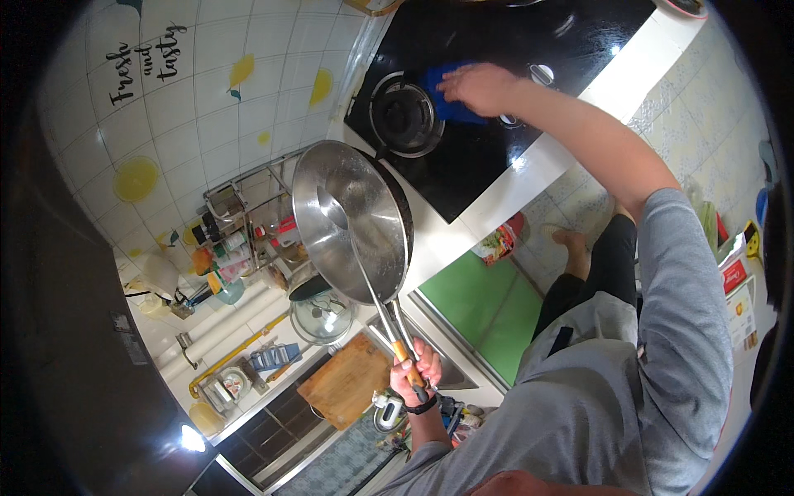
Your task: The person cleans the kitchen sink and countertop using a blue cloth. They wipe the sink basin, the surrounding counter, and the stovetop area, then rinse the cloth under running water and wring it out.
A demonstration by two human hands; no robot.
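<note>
My left hand (417, 371) grips the handles of a metal wok (372, 235) and a ladle (333, 208) together. The wok is lifted and tilted beside the gas hob, its shiny inside showing, with the ladle's bowl lying in it. The ladle's handle has a wooden section and a dark end. On the black glass hob (474, 167), my right hand (474, 87) presses a blue cloth (451, 111) with spread fingers, just beside the round burner (406, 116). Part of the cloth is hidden under that hand. Two control knobs, one of them a silver knob (541, 74), are near my right wrist.
A wire rack (248, 217) with bottles stands against the tiled wall. Below the wok are a glass lid (321, 316), a wooden cutting board (347, 379) and a sink edge (456, 372). A red bag (499, 242) hangs or stands by the counter front; which one is unclear.
</note>
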